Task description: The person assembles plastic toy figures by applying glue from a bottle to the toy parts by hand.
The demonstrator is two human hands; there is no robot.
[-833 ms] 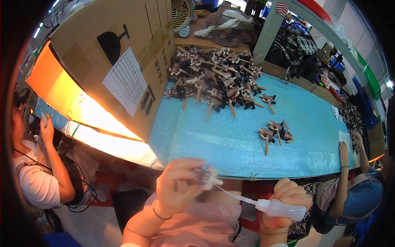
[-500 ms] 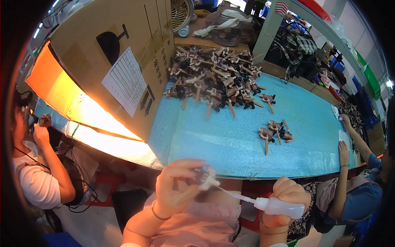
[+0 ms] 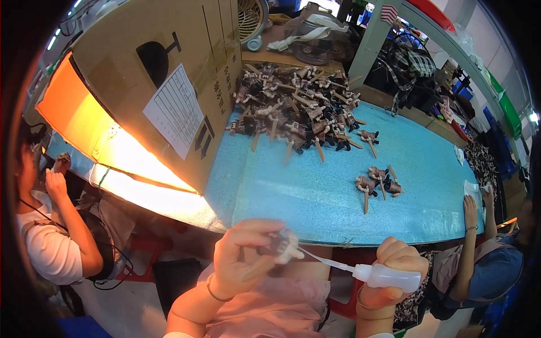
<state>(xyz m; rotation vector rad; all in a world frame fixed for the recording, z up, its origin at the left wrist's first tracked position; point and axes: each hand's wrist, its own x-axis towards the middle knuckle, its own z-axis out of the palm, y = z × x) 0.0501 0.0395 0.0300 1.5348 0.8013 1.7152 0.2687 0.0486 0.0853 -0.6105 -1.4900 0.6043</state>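
Near the table's front edge, my left hand [image 3: 243, 260] is closed on a small figurine [image 3: 288, 251] with pale limbs and a dark, brownish body, held between thumb and fingers. My right hand [image 3: 394, 263] wraps around a white squeeze bottle [image 3: 391, 278], tilted on its side. Its long thin nozzle [image 3: 327, 261] points left, and the tip meets or nearly meets the figurine; I cannot tell if they touch. Beyond my right hand, a few similar figurines [image 3: 367, 186] with wooden sticks lie on the blue tabletop [image 3: 293, 197].
A big pile of stick figurines [image 3: 298, 110] covers the back of the table. To the left stands a large cardboard box [image 3: 169, 34] with bright light inside. A fan [image 3: 251, 19] is behind. Co-workers sit at left [image 3: 62, 236] and right [image 3: 490, 270].
Both my hands keep their grips; the bottle and the figurine have shifted slightly to the right. At right, a co-worker's far hand has moved down toward their other hand.
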